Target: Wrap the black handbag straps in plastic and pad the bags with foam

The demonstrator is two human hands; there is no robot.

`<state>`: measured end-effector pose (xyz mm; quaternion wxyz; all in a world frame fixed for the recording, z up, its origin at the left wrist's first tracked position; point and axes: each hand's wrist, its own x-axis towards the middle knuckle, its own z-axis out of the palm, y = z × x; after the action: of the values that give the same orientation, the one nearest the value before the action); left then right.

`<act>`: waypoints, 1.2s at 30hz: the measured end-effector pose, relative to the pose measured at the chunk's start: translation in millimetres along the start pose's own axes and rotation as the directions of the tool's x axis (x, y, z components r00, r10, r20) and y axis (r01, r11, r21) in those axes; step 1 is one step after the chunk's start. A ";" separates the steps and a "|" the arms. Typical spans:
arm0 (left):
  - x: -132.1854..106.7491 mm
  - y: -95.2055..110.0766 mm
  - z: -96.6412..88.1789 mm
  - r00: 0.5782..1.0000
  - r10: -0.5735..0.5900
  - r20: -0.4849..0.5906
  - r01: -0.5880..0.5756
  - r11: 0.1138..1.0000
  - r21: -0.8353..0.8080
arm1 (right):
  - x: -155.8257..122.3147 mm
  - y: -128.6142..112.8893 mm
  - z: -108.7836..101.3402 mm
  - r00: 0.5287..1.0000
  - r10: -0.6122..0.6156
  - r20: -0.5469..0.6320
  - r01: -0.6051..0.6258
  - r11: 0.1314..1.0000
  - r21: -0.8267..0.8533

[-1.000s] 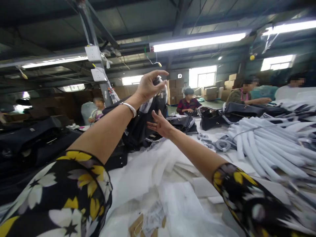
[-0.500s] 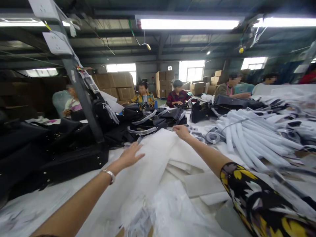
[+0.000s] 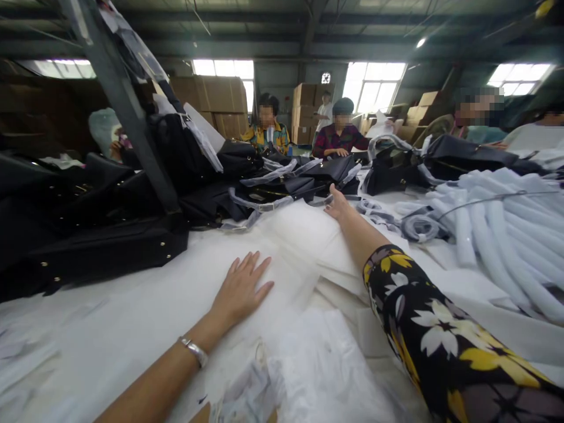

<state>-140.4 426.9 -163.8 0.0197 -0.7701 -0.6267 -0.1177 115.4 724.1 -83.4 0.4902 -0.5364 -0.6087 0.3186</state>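
My left hand (image 3: pixel 242 288) lies flat, fingers spread, on a thin white sheet (image 3: pixel 291 235) that covers the table in front of me. Farther out, my right hand (image 3: pixel 339 205) is stretched forward at the sheet's far right edge, beside a black bag (image 3: pixel 328 170). Its thumb and fingers are apart, and nothing shows between them; whether it touches the bag I cannot tell. The bag's handle (image 3: pixel 275 205) is wrapped in clear plastic. Under the sheet's right side, layers of pale flat sheets (image 3: pixel 341 294) stick out.
Black bags (image 3: pixel 106 247) are heaped at left around a slanted metal post (image 3: pixel 132 111). At right lies a bundle of white foam-like tubes (image 3: pixel 493 217) beside a coiled wrapped strap (image 3: pixel 420 226). Crumpled clear plastic (image 3: pixel 317 364) is near me. Several people work across the table.
My left hand has come down flat on the sheet and moved slightly right. My right hand has moved forward from the sheet's far edge towards the black bag, its fingers opening. The view has tilted down.
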 end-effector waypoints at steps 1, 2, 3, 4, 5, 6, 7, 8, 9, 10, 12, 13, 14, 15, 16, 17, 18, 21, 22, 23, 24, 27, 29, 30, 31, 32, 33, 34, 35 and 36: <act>-0.3 0.3 0.1 1.000 0.002 -0.007 -0.002 1.000 -0.007 | 2.9 1.1 0.5 1.000 0.030 -0.002 -0.030 0.999 0.042; -0.6 0.5 0.0 1.000 0.003 -0.012 -0.003 1.000 -0.014 | 5.3 0.7 0.0 0.998 0.055 -0.006 -0.054 0.994 0.090; -0.9 0.7 -0.4 1.000 0.002 -0.015 -0.002 1.000 -0.019 | 7.7 -1.4 -1.7 0.998 0.068 -0.012 -0.065 0.988 0.141; -0.9 0.7 -0.9 1.000 0.001 -0.015 -0.001 1.000 -0.024 | 10.1 -5.4 -5.0 0.998 0.063 -0.023 -0.058 0.979 0.193; -0.8 0.6 -1.5 1.000 -0.001 -0.013 0.001 1.000 -0.029 | 12.8 -11.5 -10.0 0.998 0.050 -0.038 -0.040 0.969 0.245; -0.5 0.4 -2.1 1.000 -0.004 -0.010 0.003 0.999 -0.035 | 16.1 -19.8 -16.8 0.998 0.033 -0.054 -0.015 0.956 0.294; -0.3 0.2 -2.7 1.000 -0.006 -0.006 0.006 0.999 -0.043 | 20.0 -30.5 -25.4 0.997 0.013 -0.074 0.013 0.940 0.340; -0.1 0.1 -3.2 1.000 -0.010 -0.001 0.010 0.999 -0.052 | 24.3 -43.8 -35.6 0.995 -0.009 -0.095 0.044 0.923 0.382; -0.1 0.2 -3.6 1.000 -0.014 0.003 0.014 0.998 -0.062 | 28.7 -59.5 -47.1 0.993 -0.031 -0.118 0.078 0.905 0.419; -0.4 0.5 -3.9 1.000 -0.020 0.007 0.020 0.997 -0.075 | 32.7 -77.7 -59.5 0.989 -0.056 -0.140 0.115 0.884 0.452; -1.2 1.8 -4.9 0.999 -0.031 0.019 0.033 0.994 -0.106 | 37.5 -120.4 -86.0 0.976 -0.115 -0.184 0.194 0.842 0.504; -1.3 2.5 -6.2 0.999 -0.036 0.028 0.040 0.991 -0.125 | 37.3 -144.2 -99.6 0.968 -0.146 -0.205 0.234 0.821 0.521; -0.7 3.1 -8.5 0.998 -0.041 0.040 0.046 0.988 -0.145 | 35.1 -168.8 -113.1 0.959 -0.177 -0.222 0.271 0.800 0.536; 1.0 3.6 -12.5 0.997 -0.045 0.054 0.054 0.984 -0.169 | 30.7 -193.9 -126.4 0.951 -0.208 -0.231 0.304 0.778 0.550; 3.7 4.1 -18.7 0.996 -0.051 0.072 0.064 0.979 -0.195 | 24.0 -218.9 -139.1 0.944 -0.238 -0.228 0.328 0.757 0.565; 7.4 5.1 -27.4 0.994 -0.057 0.090 0.076 0.971 -0.225 | 15.2 -243.4 -151.0 0.941 -0.266 -0.210 0.339 0.743 0.577; 11.5 7.1 -39.0 0.993 -0.064 0.104 0.089 0.961 -0.260 | 4.0 -266.7 -161.7 0.941 -0.288 -0.177 0.336 0.739 0.584; 17.1 25.8 -87.8 0.995 -0.072 0.073 0.095 0.913 -0.397 | -44.3 -326.5 -185.2 0.947 -0.321 -0.024 0.280 0.785 0.553; 13.3 37.9 -106.3 0.997 -0.066 0.033 0.074 0.889 -0.451 | -65.3 -342.1 -189.7 0.947 -0.320 0.025 0.260 0.808 0.529; 5.3 53.0 -124.6 0.998 -0.055 -0.016 0.039 0.862 -0.506 | -88.6 -355.4 -192.5 0.946 -0.316 0.067 0.241 0.828 0.507; -7.3 70.5 -141.6 0.997 -0.037 -0.066 -0.006 0.830 -0.558 | -113.8 -366.5 -193.9 0.946 -0.308 0.102 0.222 0.843 0.491; -70.2 127.6 -179.9 0.986 0.034 -0.163 -0.137 0.720 -0.680 | -197.0 -387.9 -192.2 0.946 -0.247 0.211 0.117 0.864 0.490; -126.2 158.1 -193.3 0.972 0.040 -0.232 -0.216 0.541 -0.813 | -254.4 -395.0 -189.5 0.928 -0.212 0.305 0.029 0.860 0.510; -155.8 168.5 -196.8 0.967 0.005 -0.253 -0.228 0.455 -0.861 | -282.5 -397.1 -188.5 0.912 -0.199 0.359 -0.016 0.856 0.516; -185.5 175.4 -198.8 0.964 -0.057 -0.258 -0.213 0.411 -0.887 | -309.7 -398.5 -187.6 0.887 -0.184 0.423 -0.069 0.854 0.516; -214.9 179.1 -199.7 0.964 -0.114 -0.239 -0.181 0.380 -0.907 | -335.7 -399.4 -186.9 0.855 -0.168 0.491 -0.128 0.849 0.514; -243.7 180.4 -200.0 0.961 -0.169 -0.217 -0.144 0.364 -0.920 | -360.0 -400.1 -186.1 0.813 -0.153 0.562 -0.191 0.841 0.506; -271.6 180.2 -200.5 0.957 -0.227 -0.182 -0.093 0.355 -0.930 | -382.5 -400.8 -185.0 0.761 -0.139 0.634 -0.256 0.833 0.490; -298.5 179.7 -201.4 0.946 -0.285 -0.152 -0.046 0.347 -0.937 | -402.7 -401.7 -183.3 0.704 -0.129 0.699 -0.311 0.828 0.467; -324.0 179.7 -203.5 0.932 -0.339 -0.132 -0.009 0.341 -0.940 | -420.5 -402.8 -180.6 0.641 -0.129 0.756 -0.353 0.826 0.440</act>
<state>-58.5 41.2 -11.8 -0.3347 -0.5482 -0.5135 -0.5690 124.1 203.9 234.6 0.3001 -0.2259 -0.6012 0.7053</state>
